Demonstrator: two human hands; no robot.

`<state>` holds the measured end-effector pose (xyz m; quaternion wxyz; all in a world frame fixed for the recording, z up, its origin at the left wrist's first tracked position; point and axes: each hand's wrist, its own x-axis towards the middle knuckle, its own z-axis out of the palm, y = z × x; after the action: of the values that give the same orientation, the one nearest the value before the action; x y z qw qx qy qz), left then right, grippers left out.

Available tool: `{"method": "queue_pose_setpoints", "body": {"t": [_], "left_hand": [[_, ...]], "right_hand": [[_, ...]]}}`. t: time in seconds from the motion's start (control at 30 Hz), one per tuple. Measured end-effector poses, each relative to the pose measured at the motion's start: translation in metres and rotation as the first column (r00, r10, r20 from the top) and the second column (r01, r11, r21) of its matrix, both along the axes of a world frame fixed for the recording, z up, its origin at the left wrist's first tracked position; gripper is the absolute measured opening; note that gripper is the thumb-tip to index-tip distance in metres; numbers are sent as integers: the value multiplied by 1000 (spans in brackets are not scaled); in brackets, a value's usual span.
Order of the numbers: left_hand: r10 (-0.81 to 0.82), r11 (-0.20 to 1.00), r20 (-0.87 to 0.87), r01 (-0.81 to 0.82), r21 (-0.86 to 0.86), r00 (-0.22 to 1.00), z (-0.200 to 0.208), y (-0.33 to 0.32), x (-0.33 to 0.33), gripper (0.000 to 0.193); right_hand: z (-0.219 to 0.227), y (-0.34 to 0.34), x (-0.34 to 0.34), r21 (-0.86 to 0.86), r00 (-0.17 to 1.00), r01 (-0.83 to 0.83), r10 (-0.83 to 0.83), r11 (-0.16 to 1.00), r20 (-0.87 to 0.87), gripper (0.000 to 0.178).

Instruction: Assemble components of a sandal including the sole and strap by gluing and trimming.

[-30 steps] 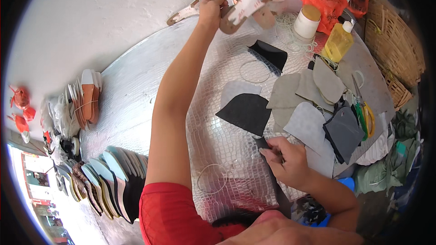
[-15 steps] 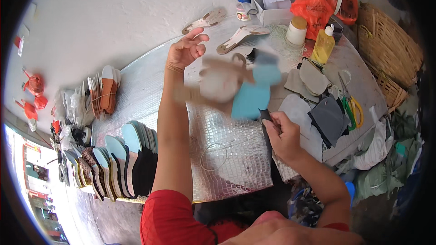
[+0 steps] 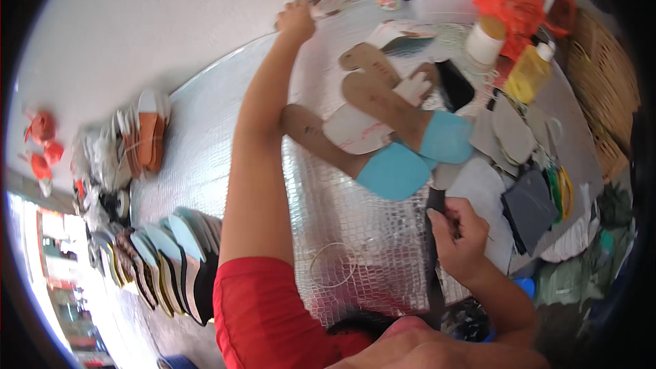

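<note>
Right grip (image 3: pixel 463 236), head view: thumb and fingers clamped on dark strip (image 3: pixel 435 266), which runs toward the near edge of the worktop (image 3: pixel 205 130). Left grip (image 3: pixel 297 22) at far edge, over the end of a pale sole piece (image 3: pixel 335 0); blurred, can't tell if clamped. Careless reach could push that piece off the far edge. Blue-tipped insoles (image 3: pixel 394 172) overlap mid-worktop; a forearm bump could slide them. Slack fingers could drop the strip.

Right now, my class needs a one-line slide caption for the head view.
Left hand near a pale piece, right hand holding a black strip, blue-ended pieces on the table.
</note>
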<state>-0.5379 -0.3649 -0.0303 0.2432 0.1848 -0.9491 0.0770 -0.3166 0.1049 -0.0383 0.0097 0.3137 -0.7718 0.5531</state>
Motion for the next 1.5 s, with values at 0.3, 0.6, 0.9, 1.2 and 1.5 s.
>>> {"method": "queue_pose_setpoints", "body": {"t": [0.3,0.6,0.9,1.2,1.5], "left_hand": [[-79,909,99,113,-401,992,23,7,-20,22],[-17,999,43,19,-33,999,9,-16,-34,15],[-206,904,-511,362,227,835,128,-50,-28,42],[113,-545,-827,730,413,551,139,83,26,46],[-85,-503,-646,527,685,758,152,226,245,46]], "right_hand": [[-8,1,3,-34,998,17,-15,999,66,13],[-4,6,7,-38,998,-9,6,999,-62,18],[0,11,10,-18,992,-34,32,999,-119,19],[7,8,10,-90,983,-22,6,996,-181,12],[2,7,12,-220,997,77,-77,972,8,16]]}}
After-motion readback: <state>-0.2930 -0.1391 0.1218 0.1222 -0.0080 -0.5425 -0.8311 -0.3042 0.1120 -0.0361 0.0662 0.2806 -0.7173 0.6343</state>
